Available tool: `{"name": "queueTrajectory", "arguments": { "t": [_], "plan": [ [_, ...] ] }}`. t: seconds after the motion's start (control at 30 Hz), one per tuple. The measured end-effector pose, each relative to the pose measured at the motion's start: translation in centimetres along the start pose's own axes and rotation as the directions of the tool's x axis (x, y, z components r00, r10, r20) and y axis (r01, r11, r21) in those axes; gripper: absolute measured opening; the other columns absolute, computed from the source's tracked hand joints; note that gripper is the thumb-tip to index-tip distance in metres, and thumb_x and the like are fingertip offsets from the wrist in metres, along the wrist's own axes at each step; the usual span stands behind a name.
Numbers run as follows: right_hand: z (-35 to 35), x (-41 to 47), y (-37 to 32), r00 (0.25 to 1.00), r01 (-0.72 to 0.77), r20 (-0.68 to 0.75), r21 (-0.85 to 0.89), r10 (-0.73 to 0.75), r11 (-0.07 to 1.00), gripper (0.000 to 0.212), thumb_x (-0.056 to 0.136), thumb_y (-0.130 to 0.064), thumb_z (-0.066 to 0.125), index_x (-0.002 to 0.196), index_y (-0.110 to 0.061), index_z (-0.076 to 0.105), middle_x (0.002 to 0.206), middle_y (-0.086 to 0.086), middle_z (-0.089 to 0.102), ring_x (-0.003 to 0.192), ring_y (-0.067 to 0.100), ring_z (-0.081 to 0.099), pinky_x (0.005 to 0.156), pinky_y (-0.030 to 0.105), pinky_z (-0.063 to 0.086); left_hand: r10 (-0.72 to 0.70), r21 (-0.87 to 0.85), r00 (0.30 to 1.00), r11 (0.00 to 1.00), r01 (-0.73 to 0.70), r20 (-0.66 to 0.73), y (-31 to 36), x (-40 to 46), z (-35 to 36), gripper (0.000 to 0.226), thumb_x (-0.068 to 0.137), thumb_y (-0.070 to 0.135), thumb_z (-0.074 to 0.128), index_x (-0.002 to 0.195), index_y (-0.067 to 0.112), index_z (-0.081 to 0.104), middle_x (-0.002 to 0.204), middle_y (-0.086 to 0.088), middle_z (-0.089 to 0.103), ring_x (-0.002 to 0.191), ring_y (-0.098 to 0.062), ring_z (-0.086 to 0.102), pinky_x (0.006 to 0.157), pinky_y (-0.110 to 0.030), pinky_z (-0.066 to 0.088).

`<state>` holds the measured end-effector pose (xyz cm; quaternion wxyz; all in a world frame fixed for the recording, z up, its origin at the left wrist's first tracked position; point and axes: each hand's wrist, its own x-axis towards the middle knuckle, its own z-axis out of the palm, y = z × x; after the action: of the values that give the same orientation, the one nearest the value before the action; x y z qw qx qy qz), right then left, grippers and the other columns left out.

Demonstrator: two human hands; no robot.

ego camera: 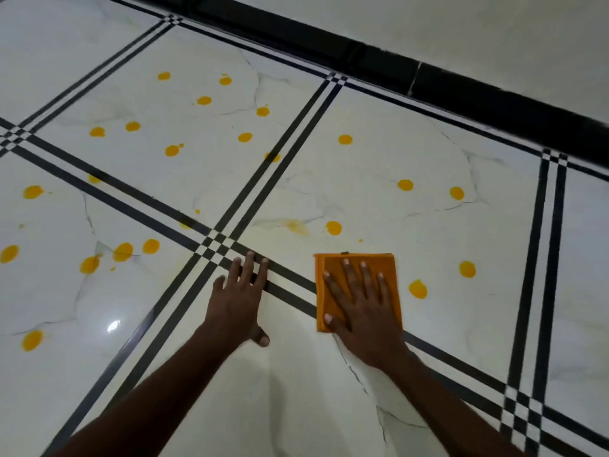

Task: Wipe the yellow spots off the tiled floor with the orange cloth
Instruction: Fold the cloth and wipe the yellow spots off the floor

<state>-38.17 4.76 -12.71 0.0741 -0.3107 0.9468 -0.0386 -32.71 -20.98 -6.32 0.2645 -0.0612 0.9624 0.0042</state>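
Our right hand [359,298] lay flat, fingers spread, pressing the folded cloth [389,285] on the white floor [296,390] beside a black tile border [283,291]; our left hand [239,298] was open too, braced flat on that border and holding nothing. Yellow spots [418,288] lay just right of the cloth, one [333,227] just beyond it, and many more [171,150] were scattered across the far tiles. A faint yellow smear [296,225] near the cloth suggested the risk: a loaded cloth could spread the stain rather than lift it. The glossy floor looked slick, so we judged the bracing hand might slide under our weight.
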Motion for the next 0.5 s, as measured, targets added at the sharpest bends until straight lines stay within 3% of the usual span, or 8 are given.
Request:
{"name": "queueTrajectory", "arguments": {
  "t": [0.13, 0.23, 0.33, 0.5],
  "plan": [
    [-0.5, 3.5, -1.3, 0.986, -0.163, -0.034, -0.004, 0.163, 0.987, 0.077, 0.095, -0.063, 0.028, 0.163, -0.030, 0.010, 0.171, 0.013, 0.003, 0.155, 0.044, 0.005, 0.122, 0.065, 0.009, 0.004, 0.004, 1.000, 1.000, -0.004, -0.001, -0.2, 0.1, 0.0, 0.152, 0.057, 0.066, 0.083, 0.155, 0.018, -0.023, 0.162, -0.014, -0.026, 0.152, -0.036, -0.013, 0.122, -0.052, 0.017],
    [0.5, -0.9, -6.8, 1.000, 0.014, -0.026, 0.071, -0.012, 0.997, 0.075, 0.099, -0.059, 0.031, 0.163, -0.031, 0.004, 0.171, 0.012, -0.003, 0.156, 0.041, -0.005, 0.122, 0.066, 0.006, 0.018, -0.024, 1.000, 1.000, -0.018, -0.014, -0.6, -0.3, 0.3, 0.149, 0.058, 0.067, 0.082, 0.155, 0.021, -0.022, 0.163, -0.012, -0.025, 0.152, -0.034, -0.013, 0.122, -0.051, 0.017],
    [0.5, -4.1, -6.1, 0.989, 0.145, -0.010, 0.093, -0.144, 0.985, 0.071, 0.101, -0.058, 0.031, 0.162, -0.036, 0.003, 0.171, 0.005, -0.003, 0.157, 0.036, -0.004, 0.123, 0.062, 0.006, 0.009, -0.039, 1.000, 0.999, -0.008, 0.005, -0.9, -1.1, 0.4, 0.142, 0.065, 0.067, 0.078, 0.156, 0.022, -0.021, 0.163, -0.012, -0.024, 0.152, -0.034, -0.013, 0.121, -0.051, 0.016],
    [-1.3, 2.3, -0.5, 0.996, -0.083, 0.018, 0.021, 0.082, 0.996, 0.067, 0.099, -0.058, 0.022, 0.161, -0.033, 0.021, 0.169, 0.010, 0.017, 0.155, 0.040, 0.016, 0.120, 0.063, 0.019, 0.008, -0.003, 0.999, 1.000, -0.008, 0.033, -0.4, -1.0, -0.6, 0.132, 0.071, 0.062, 0.077, 0.158, 0.017, -0.012, 0.165, -0.017, -0.013, 0.153, -0.036, -0.005, 0.119, -0.052, 0.021]
  ]
}}
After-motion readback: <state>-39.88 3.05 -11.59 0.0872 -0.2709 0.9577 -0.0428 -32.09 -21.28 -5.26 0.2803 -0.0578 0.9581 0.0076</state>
